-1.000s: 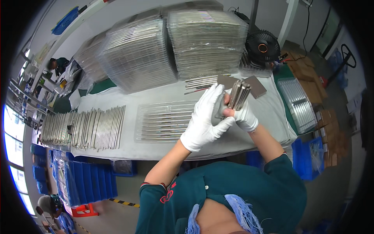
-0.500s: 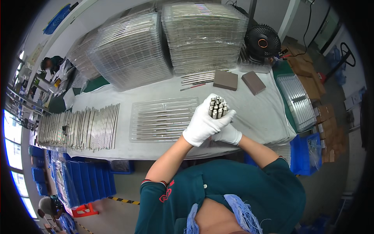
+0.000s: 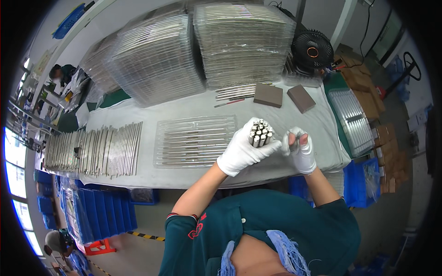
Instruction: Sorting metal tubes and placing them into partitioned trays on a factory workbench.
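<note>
Left hand wrapped around a bundle of metal rods, right hand apart.
The left hand grips the rod bundle, ends up, over the near side of the counter, right of the clear tray. The right hand, just right of it, is curled narrow; whether it holds anything, I cannot tell. The rods look stiff and smooth, probably weighty together and apt to slide lengthwise; a full-palm wrap around the bundle should suit best.

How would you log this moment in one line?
Left hand: gripping metal rod bundle, ends facing camera | Right hand: apart from bundle, grip unclear | Transparent tray: left of hands, rods inside
</note>
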Tool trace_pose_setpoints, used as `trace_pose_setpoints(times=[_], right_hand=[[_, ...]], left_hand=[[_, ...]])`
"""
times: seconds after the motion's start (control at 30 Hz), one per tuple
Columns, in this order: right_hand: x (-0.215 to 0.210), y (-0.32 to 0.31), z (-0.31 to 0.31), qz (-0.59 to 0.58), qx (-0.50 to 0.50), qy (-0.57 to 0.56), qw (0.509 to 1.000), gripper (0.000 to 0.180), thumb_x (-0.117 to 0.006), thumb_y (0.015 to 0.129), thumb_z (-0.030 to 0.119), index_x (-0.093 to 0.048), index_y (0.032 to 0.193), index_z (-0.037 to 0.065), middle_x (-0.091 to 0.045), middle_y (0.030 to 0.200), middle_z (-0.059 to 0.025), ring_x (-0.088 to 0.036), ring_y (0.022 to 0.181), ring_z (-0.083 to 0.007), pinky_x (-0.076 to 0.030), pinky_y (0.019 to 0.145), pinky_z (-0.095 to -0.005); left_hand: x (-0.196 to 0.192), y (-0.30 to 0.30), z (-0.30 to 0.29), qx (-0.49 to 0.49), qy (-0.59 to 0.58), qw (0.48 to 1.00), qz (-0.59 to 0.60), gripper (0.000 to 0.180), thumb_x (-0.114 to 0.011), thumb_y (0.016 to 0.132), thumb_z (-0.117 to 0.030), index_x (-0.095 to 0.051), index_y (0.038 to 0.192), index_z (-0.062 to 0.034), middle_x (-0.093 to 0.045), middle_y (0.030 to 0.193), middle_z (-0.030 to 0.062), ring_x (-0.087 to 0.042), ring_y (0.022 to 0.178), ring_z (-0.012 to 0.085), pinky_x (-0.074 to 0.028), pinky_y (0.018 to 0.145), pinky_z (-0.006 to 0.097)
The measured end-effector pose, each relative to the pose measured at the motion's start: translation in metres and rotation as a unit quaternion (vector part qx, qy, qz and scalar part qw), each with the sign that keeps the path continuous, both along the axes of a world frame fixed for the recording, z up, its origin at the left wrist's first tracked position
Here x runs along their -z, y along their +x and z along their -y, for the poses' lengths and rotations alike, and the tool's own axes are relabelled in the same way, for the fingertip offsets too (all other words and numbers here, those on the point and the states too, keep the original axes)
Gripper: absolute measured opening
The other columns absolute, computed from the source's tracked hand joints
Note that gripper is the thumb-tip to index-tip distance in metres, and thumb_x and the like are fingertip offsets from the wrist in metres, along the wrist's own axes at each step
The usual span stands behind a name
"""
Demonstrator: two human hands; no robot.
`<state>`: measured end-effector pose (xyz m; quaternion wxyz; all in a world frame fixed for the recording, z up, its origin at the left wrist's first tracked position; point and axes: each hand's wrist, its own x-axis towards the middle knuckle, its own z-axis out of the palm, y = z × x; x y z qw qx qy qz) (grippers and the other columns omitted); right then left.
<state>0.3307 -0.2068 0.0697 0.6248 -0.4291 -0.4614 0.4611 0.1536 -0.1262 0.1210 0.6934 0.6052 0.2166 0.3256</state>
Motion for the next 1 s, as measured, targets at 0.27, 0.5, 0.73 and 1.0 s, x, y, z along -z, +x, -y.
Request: trace_pose_setpoints(times=[0.27, 0.5, 0.73, 1.0], right_hand=[[-0.006, -0.011, 0.030, -0.266, -0.285, -0.394, 0.832, 0.099, -0.025, 0.067, 0.084, -0.053, 0.101, -0.005, -0.061, 0.070, -0.0224, -0.060, 0.048, -0.0202, -0.045, 0.036, -0.0234], [0.011, 0.009, 0.057, -0.395, -0.313, -0.506, 0.700, 0.040, -0.060, 0.080, 0.025, -0.046, 0.110, 0.003, -0.042, 0.064, 0.0038, -0.038, 0.048, -0.0042, -0.034, 0.040, -0.0205], [-0.022, -0.011, 0.024, -0.092, -0.207, -0.257, 0.939, 0.054, -0.075, 0.067, 0.026, -0.045, 0.105, 0.002, -0.050, 0.061, -0.0036, -0.049, 0.048, -0.0128, -0.043, 0.046, -0.0262], [0.060, 0.014, -0.010, 0.339, -0.110, 0.031, 0.934, 0.056, -0.074, 0.069, 0.023, -0.050, 0.115, 0.001, -0.059, 0.094, -0.0069, -0.058, 0.083, -0.0174, -0.048, 0.075, -0.0296]], left_hand=[[0.066, 0.006, 0.013, 0.039, 0.264, 0.954, -0.136, 0.024, -0.069, 0.072, -0.014, -0.054, 0.089, -0.0067, -0.059, 0.078, 0.0112, -0.059, 0.074, 0.0309, -0.046, 0.064, 0.036], [0.068, 0.024, 0.026, 0.132, 0.625, 0.744, -0.198, 0.017, -0.060, 0.067, -0.023, -0.049, 0.072, -0.0102, -0.057, 0.067, 0.0061, -0.060, 0.069, 0.0280, -0.047, 0.065, 0.038], [0.005, -0.007, -0.007, -0.195, 0.538, 0.815, -0.086, 0.080, -0.068, 0.062, -0.018, -0.031, 0.132, -0.0039, -0.037, 0.129, 0.0236, -0.036, 0.125, 0.0323, -0.028, 0.105, 0.039], [-0.014, 0.019, 0.013, 0.030, 0.150, 0.988, 0.017, 0.089, -0.074, 0.071, -0.019, -0.019, 0.140, -0.0099, -0.052, 0.117, 0.0146, -0.052, 0.107, 0.0231, -0.041, 0.092, 0.031]])
